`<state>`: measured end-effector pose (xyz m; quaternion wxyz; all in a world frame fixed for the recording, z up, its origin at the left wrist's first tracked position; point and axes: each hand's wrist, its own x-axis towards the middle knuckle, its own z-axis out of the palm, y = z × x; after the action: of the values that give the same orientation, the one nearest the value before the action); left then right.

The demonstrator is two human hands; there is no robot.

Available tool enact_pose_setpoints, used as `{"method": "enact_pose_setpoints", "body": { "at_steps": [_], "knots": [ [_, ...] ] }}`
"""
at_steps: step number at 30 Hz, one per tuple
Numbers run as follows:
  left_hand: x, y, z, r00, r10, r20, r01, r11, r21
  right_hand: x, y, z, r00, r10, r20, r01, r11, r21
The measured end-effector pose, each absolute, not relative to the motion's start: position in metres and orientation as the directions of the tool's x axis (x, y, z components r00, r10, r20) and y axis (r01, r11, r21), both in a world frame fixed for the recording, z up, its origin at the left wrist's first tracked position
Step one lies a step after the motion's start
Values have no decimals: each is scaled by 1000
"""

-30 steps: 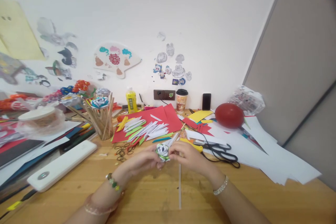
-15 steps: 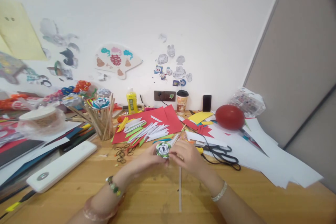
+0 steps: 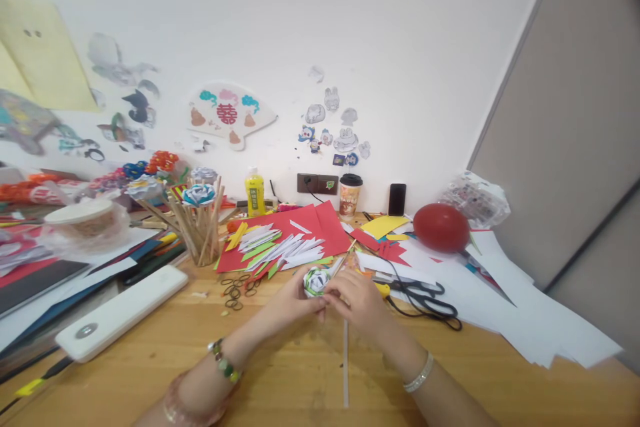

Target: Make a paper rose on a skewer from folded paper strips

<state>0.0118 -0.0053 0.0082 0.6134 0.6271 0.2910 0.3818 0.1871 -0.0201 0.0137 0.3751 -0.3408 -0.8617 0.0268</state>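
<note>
A small rolled paper flower, white with green and dark edges, sits between my two hands above the wooden table. My left hand pinches it from the left and below. My right hand grips it from the right, fingers curled at its base. A thin stick runs from the flower up to the right. A white strip lies on the table under my right wrist. Cut white, green and yellow paper petals lie on red paper just beyond the flower.
Black scissors lie right of my hands on white sheets. Small black rubber bands are scattered to the left. A cup of sticks with paper flowers, a white flat device, a red balloon, a yellow bottle and a paper cup stand farther back.
Both hands and the flower have shifted slightly up and to the right in view; the flower has turned a little between the fingers.
</note>
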Motion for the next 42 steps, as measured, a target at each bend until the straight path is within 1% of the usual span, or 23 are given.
{"method": "enact_pose_setpoints", "body": {
  "at_steps": [4,6,10,12,14,19,22,25,27,29,31,36,42],
  "knots": [
    [12,-7,12,569,812,129,-110,-80,991,190,-19,14,-488,613,621,532,773,-346],
    [14,-7,11,562,813,151,-112,-106,988,190,-19,13,-428,649,629,505,748,-429],
    [21,-10,5,475,861,183,-111,-147,983,183,-22,8,-183,780,599,422,612,-669],
    [24,-11,3,442,879,179,-98,-150,984,178,-22,5,-133,818,559,388,562,-730],
    [26,-12,0,418,893,168,-83,-147,986,175,-21,2,-124,839,530,379,533,-756],
    [26,-8,-8,373,913,168,-48,-162,986,173,-18,-2,-140,831,539,418,543,-728],
    [25,-6,-12,361,915,177,-64,-166,984,175,-17,-2,-161,822,546,440,555,-706],
    [25,-6,-14,367,911,189,-50,-184,982,176,-19,2,-170,828,534,436,549,-713],
    [24,-7,-13,338,910,240,10,-258,966,176,-20,5,-153,835,528,392,542,-744],
    [24,-8,-11,288,901,324,100,-364,926,174,-22,7,-126,840,527,345,536,-771],
    [23,-11,-9,270,885,379,178,-433,884,172,-23,8,-104,840,533,334,534,-777],
    [21,-16,-5,276,897,347,253,-416,874,164,-27,5,-58,823,566,395,539,-744],
    [20,-22,-2,241,917,317,350,-386,853,156,-35,1,-20,764,645,480,573,-664]
  ]
}}
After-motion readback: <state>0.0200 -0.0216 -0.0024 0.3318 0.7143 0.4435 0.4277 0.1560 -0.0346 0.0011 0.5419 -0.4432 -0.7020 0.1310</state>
